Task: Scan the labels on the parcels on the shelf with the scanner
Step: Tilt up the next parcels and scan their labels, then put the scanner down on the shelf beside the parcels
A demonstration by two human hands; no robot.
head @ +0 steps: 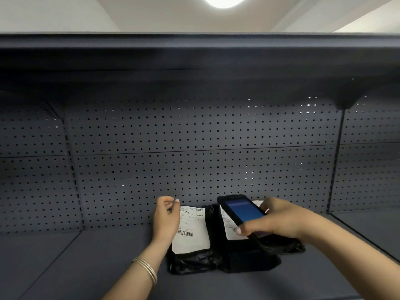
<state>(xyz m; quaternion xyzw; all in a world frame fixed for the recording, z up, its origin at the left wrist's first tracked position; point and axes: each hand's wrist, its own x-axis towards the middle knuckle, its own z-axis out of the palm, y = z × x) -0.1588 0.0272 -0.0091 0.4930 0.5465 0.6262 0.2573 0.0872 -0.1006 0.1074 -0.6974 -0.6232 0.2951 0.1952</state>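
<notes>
On the dark shelf [97, 256], our right grip [279, 219] clasps the scanner [242, 211] above one parcel [249, 254]; our left grip [166, 217], loosely curled and grasping nothing, touches the neighbouring label [191, 230].

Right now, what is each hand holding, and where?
The right hand grips the scanner around its lower body. The left hand holds nothing, resting by the left parcel's label.

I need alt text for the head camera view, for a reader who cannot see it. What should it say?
A person's right hand holds a scanner with a lit blue screen over the right of two black parcels on a dark shelf. The left hand rests at the white label of the left parcel. A pegboard back wall rises behind.
</notes>
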